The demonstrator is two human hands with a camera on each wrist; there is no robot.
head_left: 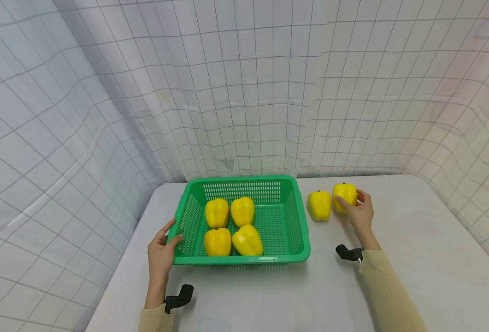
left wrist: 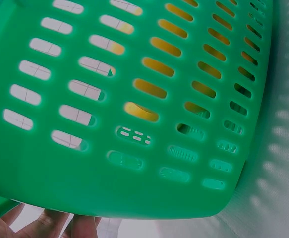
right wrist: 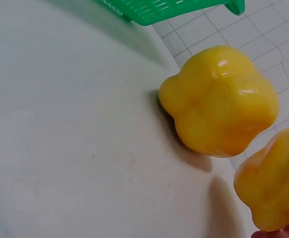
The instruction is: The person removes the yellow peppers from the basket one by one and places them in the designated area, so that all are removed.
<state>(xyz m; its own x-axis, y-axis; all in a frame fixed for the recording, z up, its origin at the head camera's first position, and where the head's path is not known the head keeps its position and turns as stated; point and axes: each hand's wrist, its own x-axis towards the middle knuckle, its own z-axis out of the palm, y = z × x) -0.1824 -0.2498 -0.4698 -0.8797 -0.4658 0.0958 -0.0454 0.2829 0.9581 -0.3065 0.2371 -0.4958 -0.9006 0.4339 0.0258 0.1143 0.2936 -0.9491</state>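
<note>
Yellow pepper (head_left: 345, 190) is gripped by the right hand (head_left: 361, 216) beside a second pepper (head_left: 319, 206), while I observe the left hand (head_left: 160, 253) holding the green basket (head_left: 244, 260) by its rim.

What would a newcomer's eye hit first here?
Probably the green, slotted, rectangular plastic basket at the centre of the head view, with four glossy yellow bell peppers inside and the left hand at its left rim. Next, two more to its right: the nearer yellow pepper stands alone; the right hand grips the farther yellow pepper.
</note>
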